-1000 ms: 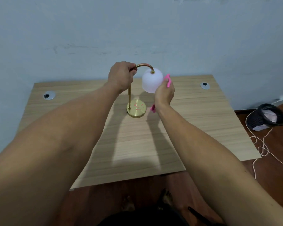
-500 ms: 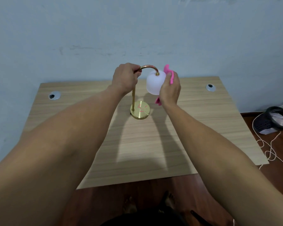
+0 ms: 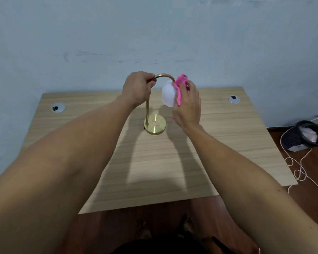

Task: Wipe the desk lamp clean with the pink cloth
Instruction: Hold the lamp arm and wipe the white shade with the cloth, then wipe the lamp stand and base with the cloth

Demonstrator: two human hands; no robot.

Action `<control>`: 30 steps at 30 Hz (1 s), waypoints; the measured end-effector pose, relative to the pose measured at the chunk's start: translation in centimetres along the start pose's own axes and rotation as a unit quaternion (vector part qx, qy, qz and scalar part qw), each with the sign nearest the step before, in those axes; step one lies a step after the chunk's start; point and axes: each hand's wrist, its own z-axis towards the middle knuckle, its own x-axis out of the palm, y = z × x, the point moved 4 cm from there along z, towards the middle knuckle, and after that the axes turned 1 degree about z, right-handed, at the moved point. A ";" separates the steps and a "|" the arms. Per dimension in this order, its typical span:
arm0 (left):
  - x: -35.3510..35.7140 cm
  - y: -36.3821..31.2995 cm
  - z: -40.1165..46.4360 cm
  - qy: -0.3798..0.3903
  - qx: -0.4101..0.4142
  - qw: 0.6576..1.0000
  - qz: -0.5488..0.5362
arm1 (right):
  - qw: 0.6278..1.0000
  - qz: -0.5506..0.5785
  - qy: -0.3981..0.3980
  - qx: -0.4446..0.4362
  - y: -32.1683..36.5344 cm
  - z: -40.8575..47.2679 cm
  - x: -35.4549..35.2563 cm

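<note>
A small desk lamp stands mid-desk: round brass base [image 3: 155,126] with pink marks, thin brass stem, curved neck and a white shade [image 3: 168,95] hanging down. My left hand [image 3: 137,88] is closed around the top of the stem where the neck bends. My right hand [image 3: 188,104] presses the pink cloth [image 3: 179,85] against the right side and top of the shade. Most of the cloth is hidden under my palm; a bunch sticks up above my fingers.
The wooden desk [image 3: 154,162] stands against a pale blue wall, with a cable grommet [image 3: 58,107] at the back left and another [image 3: 234,99] at the back right. On the floor to the right are a dark basket [image 3: 303,136] and a loose white cord [image 3: 299,171].
My right hand has slid the cloth up from the shade's lower right side to its upper right, near the neck. The left hand keeps its grip on the stem.
</note>
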 end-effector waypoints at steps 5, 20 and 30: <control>0.1 0.1 0.0 0.003 -0.009 1.000 -0.010 | 0.920 0.274 -0.064 0.271 -1.7 0.7 -1.8; -1.0 4.1 -0.7 0.019 -0.128 0.989 -0.078 | 0.843 0.353 -0.079 0.399 -1.2 1.0 -1.0; 1.2 9.7 -2.7 0.023 -0.213 0.965 -0.153 | 0.895 0.392 -0.010 0.213 5.8 4.5 -0.1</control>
